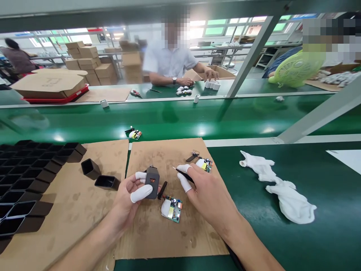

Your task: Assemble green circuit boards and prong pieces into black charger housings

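Note:
My left hand (132, 192), with white finger cots on, grips a dark grey charger housing (152, 182) above a cardboard sheet (166, 229). My right hand (203, 190), also in finger cots, pinches a thin black pointed tool (184, 174) whose tip points left toward the housing. A small circuit board (172, 209) with a black lead lies on the cardboard just below the housing. A second circuit board (205, 164) lies beyond my right hand's fingers. A third board (134, 134) sits on the green conveyor belt (180, 120).
Rows of empty black housings (25, 177) lie at the left, two loose ones (98, 175) nearer. White cloth gloves (278, 188) lie at the right. Across the belt a seated person (172, 60) handles white parts; a green fan (299, 67) stands at the right. Cartons are stacked behind.

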Demonstrator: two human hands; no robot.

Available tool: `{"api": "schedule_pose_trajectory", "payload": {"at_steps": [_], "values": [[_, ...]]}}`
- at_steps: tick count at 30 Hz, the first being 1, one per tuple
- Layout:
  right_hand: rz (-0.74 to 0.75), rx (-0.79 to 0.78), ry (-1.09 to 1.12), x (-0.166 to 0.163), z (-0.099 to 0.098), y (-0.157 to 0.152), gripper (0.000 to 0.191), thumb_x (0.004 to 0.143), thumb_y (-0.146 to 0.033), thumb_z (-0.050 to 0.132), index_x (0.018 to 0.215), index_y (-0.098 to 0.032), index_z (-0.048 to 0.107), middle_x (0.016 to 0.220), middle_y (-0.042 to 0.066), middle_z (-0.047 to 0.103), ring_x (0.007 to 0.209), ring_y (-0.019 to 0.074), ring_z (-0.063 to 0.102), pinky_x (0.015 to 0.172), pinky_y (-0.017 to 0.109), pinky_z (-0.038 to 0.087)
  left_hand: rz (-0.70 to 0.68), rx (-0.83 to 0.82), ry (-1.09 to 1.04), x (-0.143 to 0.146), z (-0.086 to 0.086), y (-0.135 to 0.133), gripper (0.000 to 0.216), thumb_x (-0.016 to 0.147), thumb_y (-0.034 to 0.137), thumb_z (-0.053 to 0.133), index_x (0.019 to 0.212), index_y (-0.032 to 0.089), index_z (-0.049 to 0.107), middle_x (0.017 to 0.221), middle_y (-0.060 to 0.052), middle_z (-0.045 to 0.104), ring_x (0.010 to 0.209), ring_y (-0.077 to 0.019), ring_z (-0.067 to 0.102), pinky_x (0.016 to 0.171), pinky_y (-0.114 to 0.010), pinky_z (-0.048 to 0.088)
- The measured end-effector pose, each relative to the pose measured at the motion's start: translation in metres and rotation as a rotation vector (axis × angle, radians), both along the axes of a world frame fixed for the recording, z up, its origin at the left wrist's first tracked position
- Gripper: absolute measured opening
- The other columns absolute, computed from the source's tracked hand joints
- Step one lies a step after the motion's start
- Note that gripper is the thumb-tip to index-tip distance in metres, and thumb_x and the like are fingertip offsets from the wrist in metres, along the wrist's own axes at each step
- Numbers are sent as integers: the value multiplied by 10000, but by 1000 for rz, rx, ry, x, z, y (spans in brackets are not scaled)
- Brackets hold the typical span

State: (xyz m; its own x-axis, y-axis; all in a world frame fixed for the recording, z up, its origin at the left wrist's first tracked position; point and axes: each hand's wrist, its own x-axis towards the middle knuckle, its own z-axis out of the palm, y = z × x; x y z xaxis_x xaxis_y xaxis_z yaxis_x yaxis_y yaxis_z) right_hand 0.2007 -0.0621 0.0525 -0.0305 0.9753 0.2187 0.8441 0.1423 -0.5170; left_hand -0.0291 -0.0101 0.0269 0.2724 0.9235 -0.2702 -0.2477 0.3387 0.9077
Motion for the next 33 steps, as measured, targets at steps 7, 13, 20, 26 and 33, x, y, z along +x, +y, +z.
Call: {"api": "schedule_pose_trajectory", "payload": {"at_steps": [7,13,20,26,33], "values": [[91,59,331,-10,14,-10,272,1158,-222,550,1102,-238,816,881,14,673,727,172,646,638,312,453,42,-7,4,3,0,0,601,487,422,1144,932,166,833,853,-64,859,750,-243,830,805,-342,705],[92,8,412,-17,7,-14,221,1096,-200,626,979,-236,810,831,-13,634,719,146,585,637,297,395,73,10,45,3,-7,-1,625,439,270,1147,947,153,803,932,-83,886,879,-272,860,825,-318,711],[55,-18,400,-23,1,-16,204,1091,-190,641,957,-249,783,871,-23,680,738,140,626,644,291,402,89,114,150,5,-9,-7,613,494,248,1099,1006,157,773,1049,-117,898,961,-289,871,878,-339,737],[23,-2,294,-26,-7,-17,208,1097,-191,636,922,-247,733,900,-22,696,729,150,645,642,313,384,118,301,267,6,-8,-15,489,583,273,1058,955,187,752,1037,-111,890,955,-296,870,887,-352,743],[-43,26,123,-31,-15,-19,117,1096,-210,609,1132,-229,718,1045,51,784,836,230,734,681,339,414,152,384,342,9,-13,-16,437,646,307,1017,994,184,784,1043,-104,889,967,-286,871,899,-340,743]]}}
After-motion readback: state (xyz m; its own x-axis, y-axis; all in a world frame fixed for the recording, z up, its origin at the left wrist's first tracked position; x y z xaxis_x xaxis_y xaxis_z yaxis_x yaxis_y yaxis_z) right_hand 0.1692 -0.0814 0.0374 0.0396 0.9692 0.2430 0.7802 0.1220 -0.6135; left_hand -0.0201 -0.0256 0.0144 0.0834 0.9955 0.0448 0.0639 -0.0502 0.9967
